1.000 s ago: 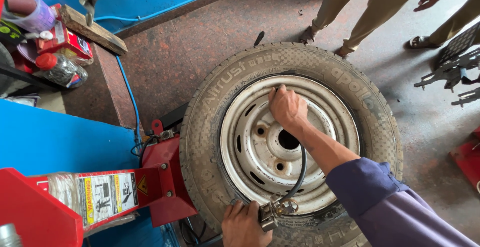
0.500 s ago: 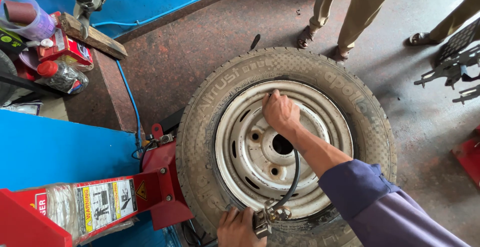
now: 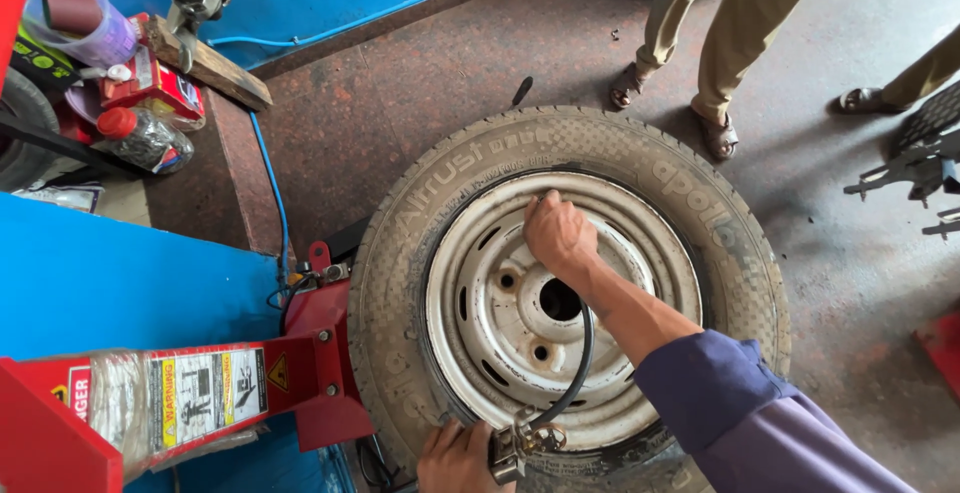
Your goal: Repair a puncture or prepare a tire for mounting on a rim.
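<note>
While the tyre lies flat beside the red machine, right hand is fisted at the steel rim's upper edge (contents not visible) — left hand grips a metal fitting on the black hose at the near edge.

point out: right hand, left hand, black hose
right hand [image 3: 558,235], head view, back of the hand on the steel rim
left hand [image 3: 458,458], head view, knuckles at the tyre's near edge
black hose [image 3: 582,363], head view, mid-curve
</note>
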